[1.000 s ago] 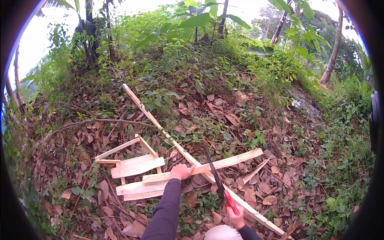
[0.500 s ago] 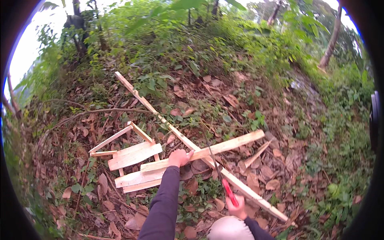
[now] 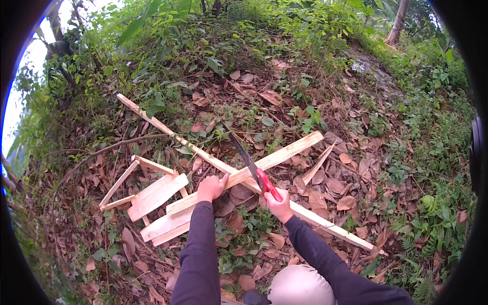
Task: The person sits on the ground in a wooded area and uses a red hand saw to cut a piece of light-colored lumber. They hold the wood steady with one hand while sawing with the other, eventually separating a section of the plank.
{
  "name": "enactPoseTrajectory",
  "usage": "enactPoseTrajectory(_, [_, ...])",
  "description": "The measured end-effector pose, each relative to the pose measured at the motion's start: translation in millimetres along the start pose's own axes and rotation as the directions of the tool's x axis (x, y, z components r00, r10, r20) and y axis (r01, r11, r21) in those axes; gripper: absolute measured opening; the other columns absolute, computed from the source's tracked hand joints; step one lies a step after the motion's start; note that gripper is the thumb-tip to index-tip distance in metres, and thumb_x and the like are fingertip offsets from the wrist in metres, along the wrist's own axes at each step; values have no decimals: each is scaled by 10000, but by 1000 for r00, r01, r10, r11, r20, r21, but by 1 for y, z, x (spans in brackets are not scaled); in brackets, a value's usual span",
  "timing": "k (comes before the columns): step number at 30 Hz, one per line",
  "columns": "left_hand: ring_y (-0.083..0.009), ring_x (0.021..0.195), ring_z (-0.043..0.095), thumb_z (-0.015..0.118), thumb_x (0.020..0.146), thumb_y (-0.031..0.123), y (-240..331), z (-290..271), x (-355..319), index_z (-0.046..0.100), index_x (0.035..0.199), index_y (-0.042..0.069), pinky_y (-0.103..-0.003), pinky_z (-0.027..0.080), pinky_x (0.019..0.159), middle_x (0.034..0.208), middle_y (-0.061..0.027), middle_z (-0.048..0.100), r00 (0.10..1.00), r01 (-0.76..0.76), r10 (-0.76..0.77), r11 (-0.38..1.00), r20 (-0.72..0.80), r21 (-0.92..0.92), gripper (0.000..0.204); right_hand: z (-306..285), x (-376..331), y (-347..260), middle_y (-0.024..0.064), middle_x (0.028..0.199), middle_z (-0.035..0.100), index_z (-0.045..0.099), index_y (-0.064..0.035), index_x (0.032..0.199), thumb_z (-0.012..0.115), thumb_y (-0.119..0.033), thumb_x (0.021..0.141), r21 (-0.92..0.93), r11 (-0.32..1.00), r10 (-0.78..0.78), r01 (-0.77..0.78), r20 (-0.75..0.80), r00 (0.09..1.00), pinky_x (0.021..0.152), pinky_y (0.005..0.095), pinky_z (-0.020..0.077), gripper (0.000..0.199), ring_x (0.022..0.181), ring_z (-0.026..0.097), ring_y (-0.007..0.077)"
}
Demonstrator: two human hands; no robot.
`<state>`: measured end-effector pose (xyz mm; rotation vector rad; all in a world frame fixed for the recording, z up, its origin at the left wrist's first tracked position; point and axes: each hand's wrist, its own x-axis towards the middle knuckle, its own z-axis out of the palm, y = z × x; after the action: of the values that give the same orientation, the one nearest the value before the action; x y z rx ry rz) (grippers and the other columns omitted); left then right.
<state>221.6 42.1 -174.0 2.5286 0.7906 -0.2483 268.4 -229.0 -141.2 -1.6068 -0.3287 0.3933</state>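
Observation:
My left hand (image 3: 212,188) is closed around a pale wooden board (image 3: 292,148), with the thumb along its upper side. The board lies slantwise across a long, thin wooden pole (image 3: 325,222), and its left end rests over a small slatted wooden frame (image 3: 158,195). In my closed right hand (image 3: 279,205) is the red handle of a hand saw (image 3: 243,154). Its dark blade lies across the board just right of my left hand, pointing away from me. Whether the teeth have cut into the wood cannot be made out.
A pointed wood offcut (image 3: 318,165) lies right of the board. Dry leaves (image 3: 347,203) and low green plants cover the sloping ground. A thin bent branch (image 3: 107,147) arches behind the frame. My light-clad knee (image 3: 301,285) is at the lower edge.
My right hand has pushed the saw forward and leftward, bringing its handle up close to the board. My left hand keeps its hold on the board. The whole view has shifted a little.

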Motion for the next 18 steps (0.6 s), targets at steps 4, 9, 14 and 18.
enactPoseTrajectory(4, [-430,964,682,411,943,672,-17,-2,-9,755,895,-27,-503,526,888,971,-287,704,1000,28,-28,1000,9,-6,781,-64,-121,-13,-13,566,536,687,-5,831,639,-84,879,-159,987,42,-32,64,997,496,264,405,104,521,510,48])
enactPoseTrajectory(9, [-435,968,680,405,949,671,-7,1,-1,750,919,-35,-507,525,889,969,-297,700,1000,-3,3,1000,27,0,786,-31,-58,-16,-12,554,440,547,1,721,641,-86,883,-199,975,-77,95,98,992,473,315,331,206,525,391,65])
enactPoseTrajectory(14, [-423,1007,676,398,946,688,-15,-8,-2,750,930,-39,-499,512,917,1017,-293,699,994,53,-51,998,100,-21,808,-36,-75,4,-14,561,468,603,5,751,651,-67,871,-82,995,55,-49,69,996,473,295,357,148,528,437,40])
enactPoseTrajectory(18, [-421,1042,666,398,953,665,-7,-2,-1,743,974,-44,-493,502,946,1056,-304,688,996,29,-28,1000,87,-8,789,-78,-149,-43,23,600,570,712,23,900,644,-57,870,-231,972,-6,31,107,994,516,274,442,109,568,531,45])
